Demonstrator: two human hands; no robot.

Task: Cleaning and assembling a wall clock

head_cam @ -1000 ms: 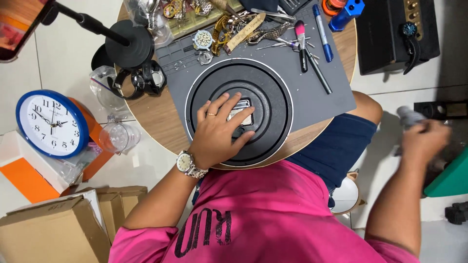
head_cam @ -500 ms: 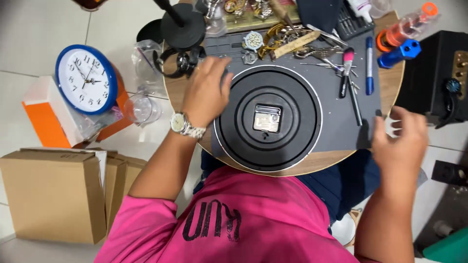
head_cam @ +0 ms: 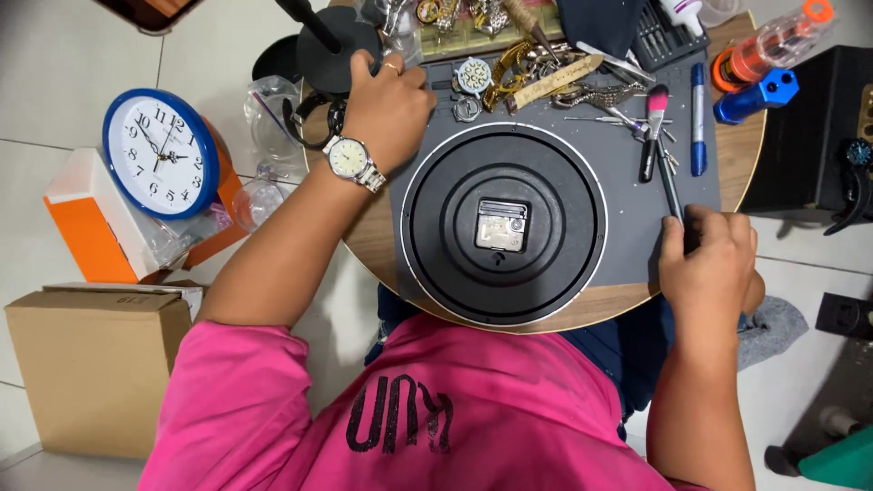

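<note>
Right hand (head_cam: 707, 255) has dropped beside clock (head_cam: 503, 225).

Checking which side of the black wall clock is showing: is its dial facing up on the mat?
No, the black wall clock lies back-up, with its movement box showing at the centre.

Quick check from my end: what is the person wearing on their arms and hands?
Both arms are bare below short pink sleeves of a shirt with dark lettering on the back. The left hand has a silver metal-band wristwatch with a pale round dial at the wrist and a thin ring on one of its fingers. The right hand wears no glove, watch or visible ring.
</note>
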